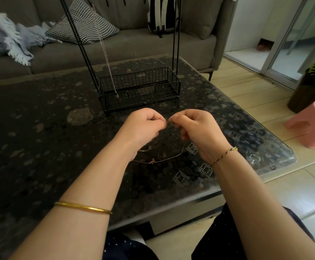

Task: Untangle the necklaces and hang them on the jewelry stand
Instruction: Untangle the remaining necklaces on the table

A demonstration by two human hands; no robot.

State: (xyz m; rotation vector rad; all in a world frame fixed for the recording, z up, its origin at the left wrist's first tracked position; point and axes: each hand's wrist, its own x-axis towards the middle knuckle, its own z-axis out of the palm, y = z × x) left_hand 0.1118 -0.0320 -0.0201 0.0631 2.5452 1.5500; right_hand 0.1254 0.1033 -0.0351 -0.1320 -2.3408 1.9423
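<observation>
A thin gold necklace (169,158) droops in a loop over the dark table (40,128), with a small knot or pendant at its low point. My left hand (143,126) and my right hand (196,128) each pinch the chain where the fingertips meet, just in front of the jewelry stand. A second gold piece lies under my left wrist. The black wire jewelry stand (139,89) has a basket base and tall rods. A silver necklace (106,53) hangs from its top, which is out of view, down into the basket.
A grey sofa (115,45) with a patterned cushion, a fringed blanket and a striped bag stands behind the table. The table's glass corner (284,156) ends at the right. A pink stool (312,122) sits on the tiled floor beside it.
</observation>
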